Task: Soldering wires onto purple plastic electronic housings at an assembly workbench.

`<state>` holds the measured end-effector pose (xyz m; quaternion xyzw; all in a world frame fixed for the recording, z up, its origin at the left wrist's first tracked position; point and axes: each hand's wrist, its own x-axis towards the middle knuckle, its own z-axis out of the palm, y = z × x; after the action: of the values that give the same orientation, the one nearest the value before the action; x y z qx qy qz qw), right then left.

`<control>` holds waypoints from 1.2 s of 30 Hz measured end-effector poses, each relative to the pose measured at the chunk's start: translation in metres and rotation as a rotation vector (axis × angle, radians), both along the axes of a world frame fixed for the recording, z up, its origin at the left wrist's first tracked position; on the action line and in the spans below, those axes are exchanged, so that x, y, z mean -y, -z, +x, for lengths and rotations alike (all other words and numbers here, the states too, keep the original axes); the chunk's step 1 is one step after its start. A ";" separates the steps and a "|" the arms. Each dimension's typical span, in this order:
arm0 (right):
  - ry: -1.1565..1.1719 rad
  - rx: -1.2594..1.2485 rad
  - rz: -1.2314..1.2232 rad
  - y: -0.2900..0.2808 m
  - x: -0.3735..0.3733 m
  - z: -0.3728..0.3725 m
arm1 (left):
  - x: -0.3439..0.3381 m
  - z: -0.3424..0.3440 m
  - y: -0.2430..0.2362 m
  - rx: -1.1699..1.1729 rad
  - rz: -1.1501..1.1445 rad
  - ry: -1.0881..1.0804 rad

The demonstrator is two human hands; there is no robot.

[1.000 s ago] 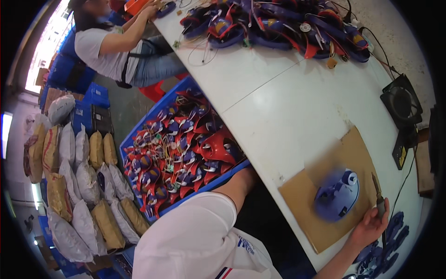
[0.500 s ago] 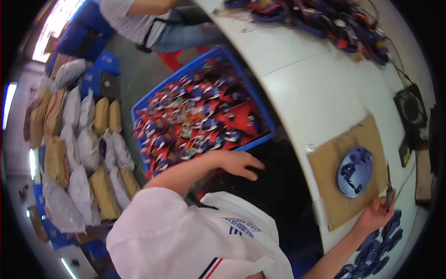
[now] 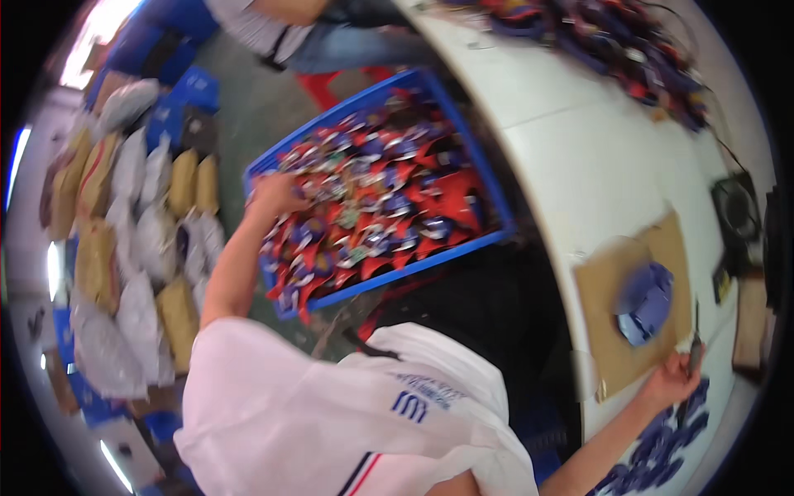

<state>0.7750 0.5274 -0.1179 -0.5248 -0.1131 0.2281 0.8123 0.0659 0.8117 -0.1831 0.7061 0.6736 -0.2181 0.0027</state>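
Observation:
My left hand (image 3: 279,194) reaches over the left side of a blue plastic bin (image 3: 389,277) heaped with red and purple-blue parts. Its fingertips are among the parts, and blur hides whether they grip one. My right hand (image 3: 680,379), at the right side of the white table, is closed round the handle of a thin-shafted screwdriver (image 3: 696,341), which points away from me. Near that hand, a purple-blue oval plastic housing (image 3: 652,299) lies on a flat cardboard sheet (image 3: 612,368).
Several purple-blue parts (image 3: 662,438) lie by my right forearm. A pile of red and purple assemblies (image 3: 604,50) sits at the table's far end. A small black fan (image 3: 734,207) stands at the right. Wrapped packages (image 3: 136,322) line the left; a person (image 3: 331,45) sits beyond the bin.
My left hand has swung left and away from me, from beside the table edge into the bin. My right hand still holds the screwdriver. The whole view has shifted slightly.

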 end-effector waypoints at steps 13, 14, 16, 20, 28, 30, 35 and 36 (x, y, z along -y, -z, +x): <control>0.128 -0.127 0.210 -0.024 -0.019 -0.025 | 0.008 0.195 -0.277 0.914 0.273 0.234; 0.102 -0.129 0.223 -0.026 -0.021 -0.024 | 0.006 0.218 -0.289 1.068 0.195 0.376; 0.058 -0.113 0.241 -0.034 -0.023 -0.023 | -0.002 0.274 -0.297 1.258 0.166 0.657; 0.090 -0.105 0.259 -0.035 -0.019 -0.025 | -0.007 0.389 -0.301 1.497 0.277 0.921; 0.116 -0.088 0.319 -0.032 -0.001 -0.013 | -0.030 0.451 -0.189 0.449 -0.019 1.254; 0.115 -0.086 0.334 -0.038 -0.004 -0.012 | -0.057 0.445 -0.146 0.325 0.343 1.381; 0.093 -0.067 0.315 -0.038 -0.004 -0.020 | -0.046 0.427 -0.124 0.193 0.674 1.373; 0.081 -0.041 0.309 -0.038 -0.004 -0.021 | -0.035 0.426 -0.131 0.201 0.679 1.315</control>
<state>0.7542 0.5314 -0.0796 -0.3929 -0.1089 0.1858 0.8940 0.4917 0.8463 -0.0520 0.9419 0.1391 0.1106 -0.2850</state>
